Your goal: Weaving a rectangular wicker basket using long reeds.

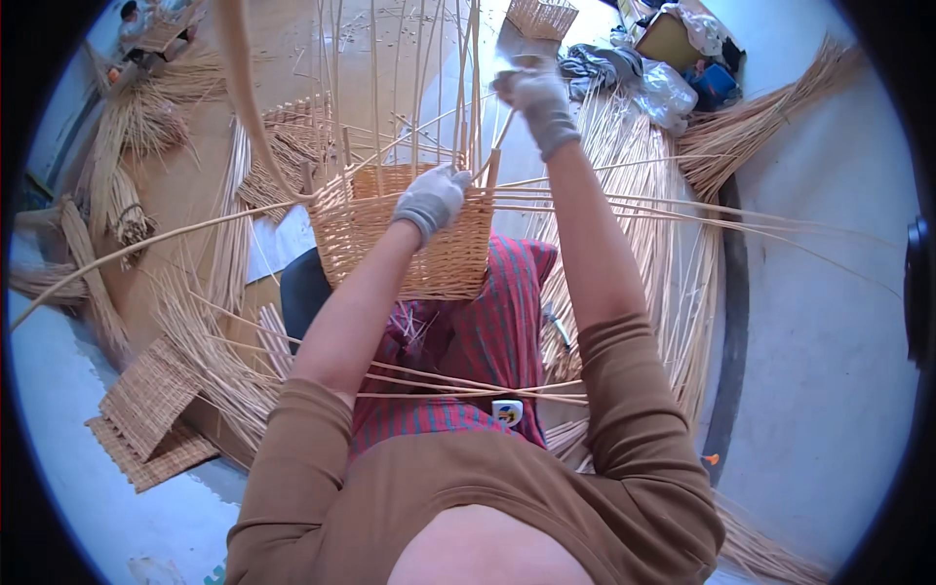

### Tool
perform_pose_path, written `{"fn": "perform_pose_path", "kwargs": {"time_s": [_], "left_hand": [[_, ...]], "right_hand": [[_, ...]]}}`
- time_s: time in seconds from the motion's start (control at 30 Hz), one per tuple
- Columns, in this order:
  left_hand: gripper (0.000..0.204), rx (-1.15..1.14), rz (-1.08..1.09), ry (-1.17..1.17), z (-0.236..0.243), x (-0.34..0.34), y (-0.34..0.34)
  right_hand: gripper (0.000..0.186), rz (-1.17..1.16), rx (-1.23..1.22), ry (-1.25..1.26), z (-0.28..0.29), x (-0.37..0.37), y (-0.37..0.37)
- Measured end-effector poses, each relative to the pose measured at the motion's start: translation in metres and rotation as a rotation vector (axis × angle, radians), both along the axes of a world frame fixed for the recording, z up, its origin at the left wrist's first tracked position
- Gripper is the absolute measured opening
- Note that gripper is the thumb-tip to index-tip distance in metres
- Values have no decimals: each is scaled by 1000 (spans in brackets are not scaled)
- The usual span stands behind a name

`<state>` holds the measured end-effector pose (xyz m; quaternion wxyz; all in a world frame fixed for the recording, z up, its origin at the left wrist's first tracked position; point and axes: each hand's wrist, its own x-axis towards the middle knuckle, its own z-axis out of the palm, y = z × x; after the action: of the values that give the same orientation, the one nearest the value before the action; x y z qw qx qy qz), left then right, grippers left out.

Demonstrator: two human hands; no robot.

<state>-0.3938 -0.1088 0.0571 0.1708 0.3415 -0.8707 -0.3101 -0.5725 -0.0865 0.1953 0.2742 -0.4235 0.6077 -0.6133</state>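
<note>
A woven wicker basket [390, 244] rests on my lap over a red and grey striped cloth [514, 292]. Tall upright wicker rods [417, 97] rise from its far side, and long loose rods stick out sideways from its rim. My left hand [436, 198], in a white and grey glove, is closed on the basket's near rim toward the right corner. Above and beyond that corner my gloved right hand [539, 97] is raised, somewhat blurred, its fingers closed round a wicker strand [504, 134] that runs down to the rim.
Bundles of wicker rods [624, 214] lie on the floor to the right, others [146, 117] at the left. Woven panels [146, 409] lie at the lower left. Another basket [542, 18], a plastic bag [666, 95] and a blue container [714, 86] stand far off. A person [132, 24] sits far left.
</note>
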Motion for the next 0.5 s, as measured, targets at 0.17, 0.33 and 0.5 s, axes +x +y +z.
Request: {"fn": "perform_pose_path", "kwargs": {"time_s": [0.17, 0.33, 0.5], "left_hand": [[44, 199, 158, 38, 40, 15, 13], [91, -590, 71, 224, 32, 15, 66], [98, -493, -44, 249, 9, 9, 55]], "right_hand": [[20, -312, -219, 162, -52, -47, 64], [18, -375, -92, -69, -111, -67, 87], [23, -418, 12, -351, -67, -35, 103]]}}
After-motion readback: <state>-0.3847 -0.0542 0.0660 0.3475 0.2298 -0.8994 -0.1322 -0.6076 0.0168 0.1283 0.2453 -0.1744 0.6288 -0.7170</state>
